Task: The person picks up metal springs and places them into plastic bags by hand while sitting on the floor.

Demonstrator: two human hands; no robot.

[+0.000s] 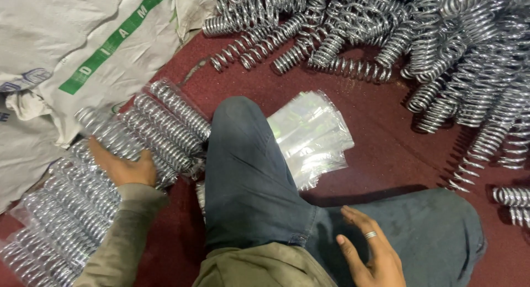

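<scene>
**Clerk:** On the dark red carpeted floor (386, 149), item one: a row of shiny coiled steel springs sealed in clear plastic sleeves (165, 127), lying side by side left of the raised knee in dark blue trousers (248, 176).

**Checker:** Hands?

**Clerk:** Left hand (124, 166), olive sleeve, laid palm-down on the bagged springs, fingers spread and touching them; nothing clamped. Right hand (369, 254), silver ring on one finger, hovers open over the right thigh, fingers apart, holding nothing.

**Checker:** Further bagged stock?

**Clerk:** The same sleeved springs carry on down to the lower left corner, somewhat blurred there.

**Checker:** Item two?

**Clerk:** A flat stack of empty clear plastic bags (312, 135), on the floor just beyond the knee.

**Checker:** Item three?

**Clerk:** A large loose heap of bare chrome-bright coil springs (441, 49), spread across the top and right of the floor, well apart from both hands; a few stray ones near the right edge.

**Checker:** Item four?

**Clerk:** Crumpled white woven sacks with a green printed stripe (83, 55), upper left, touching the bagged row.
</scene>
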